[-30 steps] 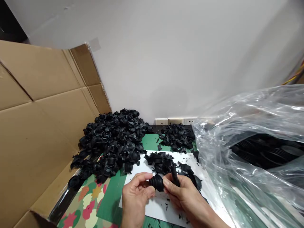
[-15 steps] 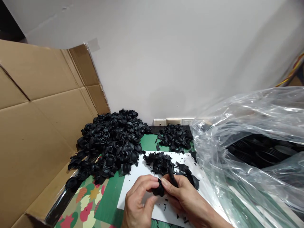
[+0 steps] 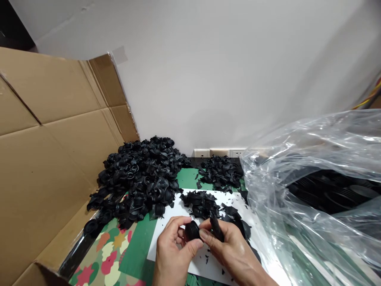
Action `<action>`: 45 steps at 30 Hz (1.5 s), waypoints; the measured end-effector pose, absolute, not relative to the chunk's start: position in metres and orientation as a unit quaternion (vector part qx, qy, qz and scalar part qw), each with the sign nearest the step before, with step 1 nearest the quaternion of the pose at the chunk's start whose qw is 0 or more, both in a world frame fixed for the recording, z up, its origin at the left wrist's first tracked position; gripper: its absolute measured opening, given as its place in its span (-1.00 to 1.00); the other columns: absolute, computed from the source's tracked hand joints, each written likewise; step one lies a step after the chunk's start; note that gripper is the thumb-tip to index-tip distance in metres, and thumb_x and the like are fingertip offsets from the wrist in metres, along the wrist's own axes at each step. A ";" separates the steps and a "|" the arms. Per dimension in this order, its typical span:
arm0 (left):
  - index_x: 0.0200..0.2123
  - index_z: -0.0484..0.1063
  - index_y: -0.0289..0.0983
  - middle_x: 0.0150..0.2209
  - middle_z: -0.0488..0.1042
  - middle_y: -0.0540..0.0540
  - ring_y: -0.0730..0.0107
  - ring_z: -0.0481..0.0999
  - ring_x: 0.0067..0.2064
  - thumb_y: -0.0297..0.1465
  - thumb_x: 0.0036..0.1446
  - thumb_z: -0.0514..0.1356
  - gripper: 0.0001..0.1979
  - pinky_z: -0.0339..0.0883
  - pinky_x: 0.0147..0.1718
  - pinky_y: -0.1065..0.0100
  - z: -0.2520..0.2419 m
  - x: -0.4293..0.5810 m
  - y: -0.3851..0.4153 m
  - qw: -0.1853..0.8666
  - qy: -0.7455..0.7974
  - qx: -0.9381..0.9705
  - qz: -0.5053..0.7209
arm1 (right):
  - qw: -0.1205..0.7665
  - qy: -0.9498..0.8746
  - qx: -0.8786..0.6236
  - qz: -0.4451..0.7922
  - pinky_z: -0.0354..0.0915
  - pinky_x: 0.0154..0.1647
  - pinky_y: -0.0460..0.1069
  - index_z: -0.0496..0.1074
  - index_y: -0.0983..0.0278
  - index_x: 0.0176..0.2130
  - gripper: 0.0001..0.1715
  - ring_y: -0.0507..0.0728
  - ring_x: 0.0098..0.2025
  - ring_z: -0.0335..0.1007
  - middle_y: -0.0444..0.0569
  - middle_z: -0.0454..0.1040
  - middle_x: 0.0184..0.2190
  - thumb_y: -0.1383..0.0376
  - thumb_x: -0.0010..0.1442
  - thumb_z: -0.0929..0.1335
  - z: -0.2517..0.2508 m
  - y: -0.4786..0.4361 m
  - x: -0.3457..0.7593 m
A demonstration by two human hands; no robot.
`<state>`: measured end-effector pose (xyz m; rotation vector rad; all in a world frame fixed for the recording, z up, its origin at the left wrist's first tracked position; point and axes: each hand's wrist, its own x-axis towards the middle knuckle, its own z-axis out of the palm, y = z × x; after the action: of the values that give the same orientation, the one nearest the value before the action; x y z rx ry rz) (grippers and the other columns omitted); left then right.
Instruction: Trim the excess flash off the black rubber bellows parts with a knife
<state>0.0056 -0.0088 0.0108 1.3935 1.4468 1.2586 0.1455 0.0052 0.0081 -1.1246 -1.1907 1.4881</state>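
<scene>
My left hand (image 3: 175, 250) grips a small black ribbed rubber bellows (image 3: 192, 230) between thumb and fingers. From the right, my right hand (image 3: 228, 244) meets it, fingertips pinched at the bellows' edge. A dark stick-like tool (image 3: 216, 228) lies in my right hand, its upper end rising past the index finger; its lower end is hidden. Under both hands is a white sheet (image 3: 166, 234) with black scraps scattered on it. Just beyond the hands, a small heap of black ribbed pieces and scraps (image 3: 201, 203) rests on the sheet.
A large pile of black ribbed parts (image 3: 143, 171) stands at the left, beside a cardboard box wall (image 3: 68, 139). Black scraps (image 3: 222, 171) lie at the back near the wall sockets (image 3: 202, 153). On the right, a clear plastic bag (image 3: 268, 186) holds more black parts (image 3: 333, 190).
The bellows has shifted slightly left and turned, so more of its ribbed side shows. My left thumb has moved up onto it, and my right hand has shifted slightly left.
</scene>
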 end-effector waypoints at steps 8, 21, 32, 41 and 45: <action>-0.29 0.56 -0.17 -0.14 0.50 -0.12 0.19 0.46 -0.12 -0.62 -0.20 0.28 -0.65 0.39 -0.27 0.38 0.010 0.001 -0.009 0.358 0.488 0.611 0.510 | 0.409 -0.468 -0.441 0.647 -0.12 -0.72 -0.12 0.37 0.29 -0.47 -0.50 -0.09 -0.76 -0.11 -0.35 0.02 -0.83 -0.10 -0.10 0.37 -0.001 0.007 0.143; -0.42 0.58 -0.27 -0.46 0.57 -0.04 0.35 0.54 -0.41 -0.58 -0.36 0.38 -0.71 0.43 -0.42 0.47 0.000 0.004 -0.005 0.475 0.504 0.410 0.593 | 0.410 -0.433 -0.454 0.662 -0.18 -0.71 -0.12 0.31 0.28 -0.58 -0.57 -0.09 -0.75 -0.11 -0.32 0.06 -0.82 -0.01 -0.08 0.39 0.002 0.004 0.141; -0.50 0.58 -0.30 -0.57 0.60 -0.06 0.29 0.55 -0.48 -0.60 -0.44 0.35 -0.72 0.45 -0.45 0.40 0.019 0.005 -0.003 0.486 0.553 0.391 0.552 | 0.399 -0.372 -0.436 0.715 -0.31 -0.69 -0.11 0.28 0.28 -0.61 -0.50 -0.11 -0.75 -0.24 -0.34 0.02 -0.86 -0.08 -0.11 0.39 0.003 0.005 0.142; -0.50 0.59 -0.29 -0.59 0.59 -0.04 0.33 0.52 -0.51 -0.59 -0.43 0.34 -0.73 0.43 -0.50 0.42 0.018 0.007 -0.004 0.486 0.559 0.388 0.549 | 0.398 -0.330 -0.439 0.735 -0.31 -0.69 -0.12 0.24 0.27 -0.62 -0.51 -0.12 -0.74 -0.29 -0.37 -0.02 -0.84 -0.07 -0.16 0.41 0.008 0.006 0.143; -0.49 0.59 -0.29 -0.58 0.58 -0.03 0.39 0.50 -0.53 -0.60 -0.41 0.34 -0.74 0.40 -0.53 0.47 0.017 0.005 -0.005 0.488 0.549 0.395 0.552 | 0.401 -0.314 -0.434 0.743 -0.30 -0.71 -0.13 0.24 0.27 -0.62 -0.52 -0.13 -0.75 -0.27 -0.36 -0.01 -0.85 -0.04 -0.17 0.42 0.006 0.006 0.143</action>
<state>0.0050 -0.0051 0.0171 0.9597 1.3343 1.3410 0.1427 0.0060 0.0060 -1.0982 -0.7928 1.8792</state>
